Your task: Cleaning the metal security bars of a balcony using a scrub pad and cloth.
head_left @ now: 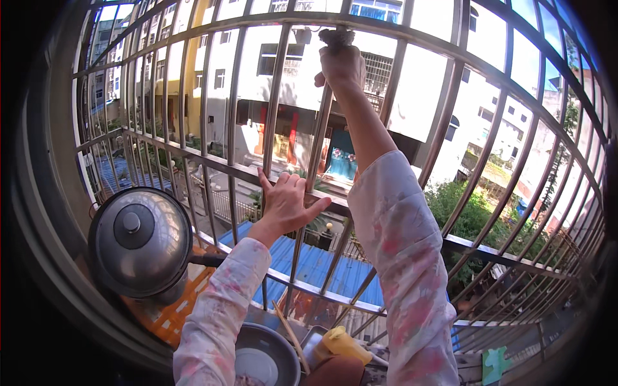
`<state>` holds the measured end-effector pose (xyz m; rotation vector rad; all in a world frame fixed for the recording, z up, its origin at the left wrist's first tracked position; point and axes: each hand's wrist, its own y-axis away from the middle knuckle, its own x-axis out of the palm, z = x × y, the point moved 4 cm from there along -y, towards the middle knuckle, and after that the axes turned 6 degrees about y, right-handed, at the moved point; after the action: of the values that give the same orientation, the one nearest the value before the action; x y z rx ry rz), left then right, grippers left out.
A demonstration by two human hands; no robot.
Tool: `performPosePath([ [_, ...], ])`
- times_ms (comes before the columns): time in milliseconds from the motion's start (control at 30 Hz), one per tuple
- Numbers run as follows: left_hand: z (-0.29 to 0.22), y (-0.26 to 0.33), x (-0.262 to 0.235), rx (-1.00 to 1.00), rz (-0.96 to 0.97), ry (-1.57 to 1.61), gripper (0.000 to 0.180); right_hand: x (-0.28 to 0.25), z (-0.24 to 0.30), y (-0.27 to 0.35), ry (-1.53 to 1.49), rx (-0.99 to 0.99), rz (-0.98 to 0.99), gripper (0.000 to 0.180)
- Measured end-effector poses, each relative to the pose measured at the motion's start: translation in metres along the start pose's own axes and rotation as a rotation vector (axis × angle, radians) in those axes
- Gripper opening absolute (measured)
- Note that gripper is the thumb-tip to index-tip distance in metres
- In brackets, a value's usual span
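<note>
High on the metal window cage, my right hand point(342, 67) grips a dark, rough wad point(337, 36) against the upper rail point(399, 30). Whether the wad is a cloth or a scouring pad I cannot make out. That arm is stretched far up and forward. Lower and to the left, my left hand point(283, 202) rests on the middle rail point(219, 166), its fingers spread and the thumb pointing right. Upright metal bars point(275, 96) run between the two rails, in front of and beside both hands.
A lidded pan point(138, 238) stands at the left, its handle toward my left forearm, above an orange slatted surface point(170, 299). Below my arms are a grey basin point(295, 360), a thin wooden stick point(291, 336) and a yellow item point(347, 346). Beyond the bars lies a blue roof point(315, 264).
</note>
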<state>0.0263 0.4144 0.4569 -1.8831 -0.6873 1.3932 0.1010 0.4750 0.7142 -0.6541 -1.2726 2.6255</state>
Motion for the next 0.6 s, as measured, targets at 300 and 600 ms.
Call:
performPosePath([
  [300, 0.01, 0.008, -0.017, 0.119, 0.024, 0.11, 0.061, 0.047, -0.118, 0.165, 0.195, -0.061, 0.066, 0.025],
  [600, 0.023, 0.015, -0.03, 0.244, -0.209, 0.314, 0.074, 0.01, -0.041, 0.031, -0.163, 0.063, 0.127, 0.025],
])
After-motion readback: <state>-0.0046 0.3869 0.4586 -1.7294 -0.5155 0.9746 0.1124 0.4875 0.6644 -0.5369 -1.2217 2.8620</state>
